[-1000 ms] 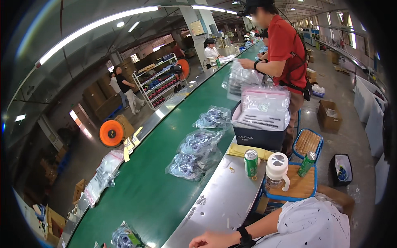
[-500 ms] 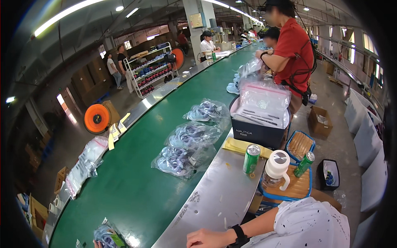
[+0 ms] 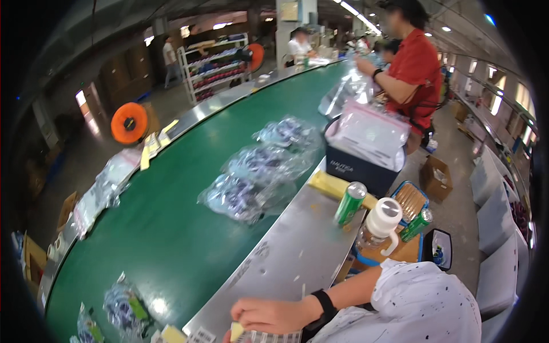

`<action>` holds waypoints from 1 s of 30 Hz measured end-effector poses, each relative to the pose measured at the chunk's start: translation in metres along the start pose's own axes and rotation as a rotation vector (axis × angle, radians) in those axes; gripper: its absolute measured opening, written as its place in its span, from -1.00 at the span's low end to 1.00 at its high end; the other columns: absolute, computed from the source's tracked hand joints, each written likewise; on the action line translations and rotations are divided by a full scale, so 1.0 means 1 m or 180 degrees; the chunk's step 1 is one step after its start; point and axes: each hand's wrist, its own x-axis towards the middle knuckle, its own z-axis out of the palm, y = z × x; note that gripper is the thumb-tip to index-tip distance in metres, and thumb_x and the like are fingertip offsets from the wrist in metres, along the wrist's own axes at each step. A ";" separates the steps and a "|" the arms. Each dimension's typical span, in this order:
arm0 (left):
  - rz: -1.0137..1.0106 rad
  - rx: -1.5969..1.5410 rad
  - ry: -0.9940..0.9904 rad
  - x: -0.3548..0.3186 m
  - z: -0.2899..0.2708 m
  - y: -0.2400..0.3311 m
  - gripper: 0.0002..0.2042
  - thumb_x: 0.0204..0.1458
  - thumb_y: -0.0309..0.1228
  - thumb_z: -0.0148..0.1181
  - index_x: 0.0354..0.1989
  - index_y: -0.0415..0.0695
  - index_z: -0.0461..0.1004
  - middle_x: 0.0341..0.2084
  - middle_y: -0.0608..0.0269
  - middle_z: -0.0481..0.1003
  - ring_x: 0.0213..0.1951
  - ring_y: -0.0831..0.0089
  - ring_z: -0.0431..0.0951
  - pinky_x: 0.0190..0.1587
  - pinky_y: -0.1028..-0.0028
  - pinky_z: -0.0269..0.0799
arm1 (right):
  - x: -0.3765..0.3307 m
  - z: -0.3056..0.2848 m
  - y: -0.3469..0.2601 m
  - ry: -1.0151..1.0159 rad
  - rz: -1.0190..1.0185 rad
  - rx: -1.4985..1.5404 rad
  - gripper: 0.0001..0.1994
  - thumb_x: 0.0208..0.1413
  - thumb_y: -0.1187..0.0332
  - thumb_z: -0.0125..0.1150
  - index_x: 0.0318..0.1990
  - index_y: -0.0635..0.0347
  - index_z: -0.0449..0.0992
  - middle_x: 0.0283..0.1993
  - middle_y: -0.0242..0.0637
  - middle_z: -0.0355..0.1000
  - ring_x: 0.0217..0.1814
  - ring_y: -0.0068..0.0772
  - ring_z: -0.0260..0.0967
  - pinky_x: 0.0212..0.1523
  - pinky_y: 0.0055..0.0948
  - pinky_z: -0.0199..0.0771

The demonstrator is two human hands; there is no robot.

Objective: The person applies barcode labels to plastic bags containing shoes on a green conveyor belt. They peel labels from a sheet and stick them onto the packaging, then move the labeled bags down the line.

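Observation:
My right hand (image 3: 266, 315) is at the lower edge over the metal ledge, black band on the wrist. Its fingers are curled closed at a yellow paper slip (image 3: 236, 330) and a sheet of printed labels (image 3: 271, 337). Of my left hand (image 3: 227, 336) only a fingertip shows beside the slip; the rest is cut off. To the left, on the green belt, lie a bagged light-blue shoe with a green tag (image 3: 119, 306) and a smaller bagged item (image 3: 87, 327). Several bagged pale-blue shoes (image 3: 234, 194) lie farther along the belt.
On the metal ledge (image 3: 286, 251) stand a green can (image 3: 350, 204), a white-lidded jug (image 3: 382, 222) and a dark box of plastic bags (image 3: 360, 174). Another green can (image 3: 416, 224) stands behind the jug. A person in red (image 3: 414, 68) works beyond, handling a clear bag.
My right hand has moved left onto the label sheet. Fingers that were by the tagged shoe at lower left are gone from it. The view has shifted; the person in red has lifted the bag.

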 end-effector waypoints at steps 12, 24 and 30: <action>-0.0041 0.0415 0.0546 0.003 0.014 -0.017 -0.62 0.06 -0.52 0.10 0.08 -0.26 0.28 -0.13 0.00 0.42 -0.14 0.31 0.44 -0.09 0.39 0.39 | 0.102 -0.226 0.203 0.1345 0.1317 -0.1992 -0.39 0.02 0.29 0.14 0.24 0.20 0.11 0.19 0.06 0.18 0.22 0.04 0.15 0.22 -0.22 0.13; -0.0160 0.0388 0.0201 0.011 0.003 -0.008 -0.67 0.14 -0.51 0.04 0.08 -0.30 0.28 -0.17 0.08 0.45 -0.18 0.43 0.45 -0.16 0.51 0.37 | 0.156 -0.064 0.191 0.0495 0.0727 -0.1758 -0.18 -0.06 0.39 0.16 0.34 0.17 -0.18 0.27 0.29 -0.07 0.23 0.39 -0.01 0.25 -0.11 0.07; -0.0339 0.0639 0.0357 0.004 -0.015 -0.007 -0.67 0.13 -0.54 0.03 0.08 -0.34 0.28 -0.14 0.08 0.44 -0.16 0.45 0.46 -0.13 0.56 0.37 | 0.194 -0.020 0.182 -0.0052 -0.0157 -0.1176 -0.38 -0.08 0.33 0.21 0.19 0.14 0.18 0.18 0.11 0.15 0.21 0.07 0.13 0.19 -0.19 0.16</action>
